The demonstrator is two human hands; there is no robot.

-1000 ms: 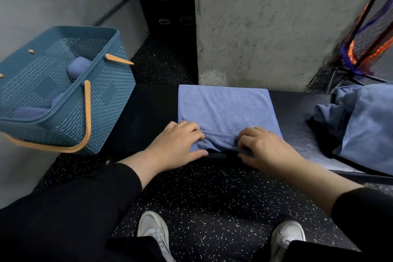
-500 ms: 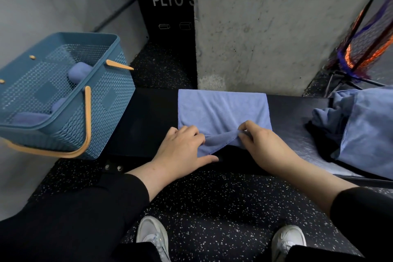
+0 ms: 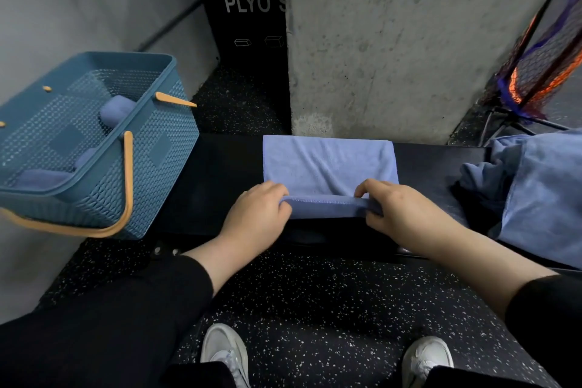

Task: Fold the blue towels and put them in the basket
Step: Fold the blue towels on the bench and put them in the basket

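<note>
A blue towel [image 3: 327, 164] lies flat on a black bench [image 3: 220, 179], its near edge rolled into a thick band. My left hand [image 3: 258, 214] grips the left end of that roll and my right hand [image 3: 393, 211] grips the right end, fingers curled over it. A blue woven basket [image 3: 151, 167] with orange handles stands at the left end of the bench; rolled blue towels [image 3: 116, 110] lie inside it. A heap of loose blue towels [image 3: 541, 192] sits at the right.
A concrete pillar [image 3: 409, 41] rises right behind the bench. A black plyo box [image 3: 248, 25] stands behind on the left. A netted frame [image 3: 541, 66] leans at the far right. Speckled black floor and my white shoes [image 3: 226, 353] lie below.
The near edge of the towel, bunched at the middle before, is now rolled into an even band. Both hands have spread apart to its two ends and moved away from me.
</note>
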